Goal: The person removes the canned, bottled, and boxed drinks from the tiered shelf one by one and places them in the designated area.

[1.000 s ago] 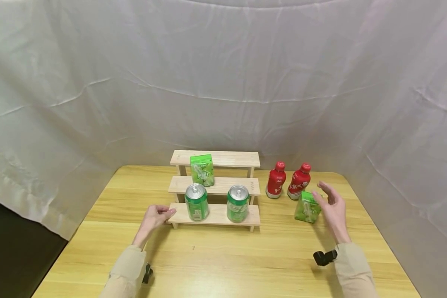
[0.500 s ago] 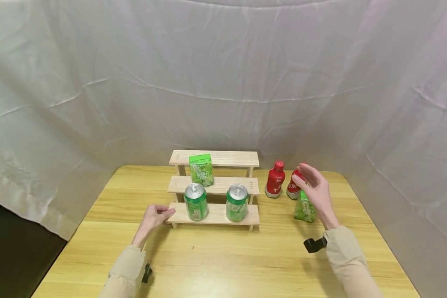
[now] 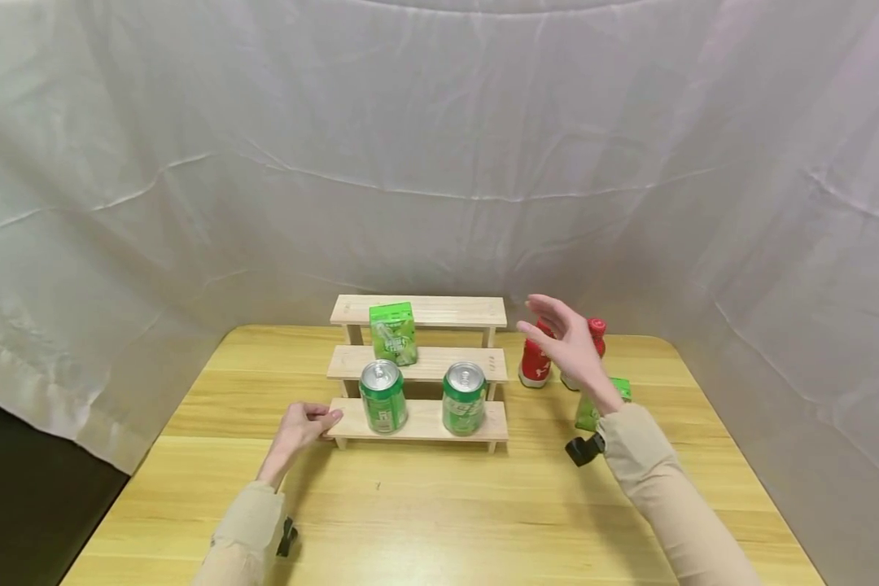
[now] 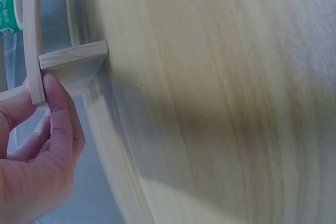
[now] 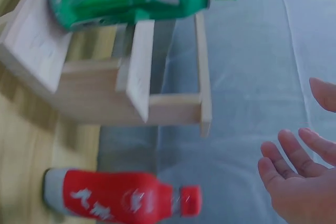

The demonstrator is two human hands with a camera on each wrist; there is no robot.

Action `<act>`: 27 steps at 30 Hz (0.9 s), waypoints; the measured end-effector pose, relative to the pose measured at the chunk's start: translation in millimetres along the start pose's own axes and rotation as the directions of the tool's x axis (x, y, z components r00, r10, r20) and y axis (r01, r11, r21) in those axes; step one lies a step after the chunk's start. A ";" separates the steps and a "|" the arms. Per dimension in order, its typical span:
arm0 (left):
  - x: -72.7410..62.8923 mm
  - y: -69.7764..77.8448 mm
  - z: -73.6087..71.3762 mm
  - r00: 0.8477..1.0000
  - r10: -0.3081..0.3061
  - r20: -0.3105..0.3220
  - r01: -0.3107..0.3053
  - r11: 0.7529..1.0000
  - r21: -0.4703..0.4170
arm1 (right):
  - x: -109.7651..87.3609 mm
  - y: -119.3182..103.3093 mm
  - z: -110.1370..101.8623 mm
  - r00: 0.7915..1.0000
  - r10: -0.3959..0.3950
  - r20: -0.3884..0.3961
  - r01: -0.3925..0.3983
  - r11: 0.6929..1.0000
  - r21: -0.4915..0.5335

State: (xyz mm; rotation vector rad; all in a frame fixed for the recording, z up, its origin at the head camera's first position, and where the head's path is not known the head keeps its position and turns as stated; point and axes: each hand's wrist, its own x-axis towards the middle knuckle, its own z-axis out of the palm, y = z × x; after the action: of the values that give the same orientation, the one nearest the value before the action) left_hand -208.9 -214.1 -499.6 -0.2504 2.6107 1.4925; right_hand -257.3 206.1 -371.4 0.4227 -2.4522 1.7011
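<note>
A three-tier wooden shelf (image 3: 425, 421) stands on the table. My left hand (image 3: 298, 429) pinches the left end of its lowest board, thumb on top and fingers beneath, as the left wrist view shows. Two green drink cans, one on the left (image 3: 383, 399) and one on the right (image 3: 464, 400), stand on that board. A green drink carton (image 3: 394, 335) sits on the middle board. In the air over the red bottles, my right hand (image 3: 567, 342) holds nothing, fingers spread from the thumb. It partly covers the left red bottle (image 3: 534, 366) and the right red bottle (image 3: 596, 330).
A second green carton (image 3: 588, 413) stands on the table (image 3: 439, 513) at the right, partly behind my right wrist. Grey-white cloth (image 3: 439, 163) hangs behind and at both sides. The top board (image 3: 447, 310) is the highest part of the shelf.
My right hand has moved left and away from me, from beside the right-hand carton to over the red bottles. The left hand keeps its grip on the shelf.
</note>
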 end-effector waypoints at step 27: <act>0.3 -0.5 0.5 1.000 -0.007 0.010 0.007 0.999 -0.037 | 60.5 -51.8 95.8 0.946 -0.057 0.318 0.094 0.990 -0.102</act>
State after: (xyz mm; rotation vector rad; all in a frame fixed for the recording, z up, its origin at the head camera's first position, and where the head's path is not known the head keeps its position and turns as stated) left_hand -209.0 -213.9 -500.3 -0.2549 2.5742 1.5366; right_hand -294.3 90.4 -343.5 0.8205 -2.6932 1.5530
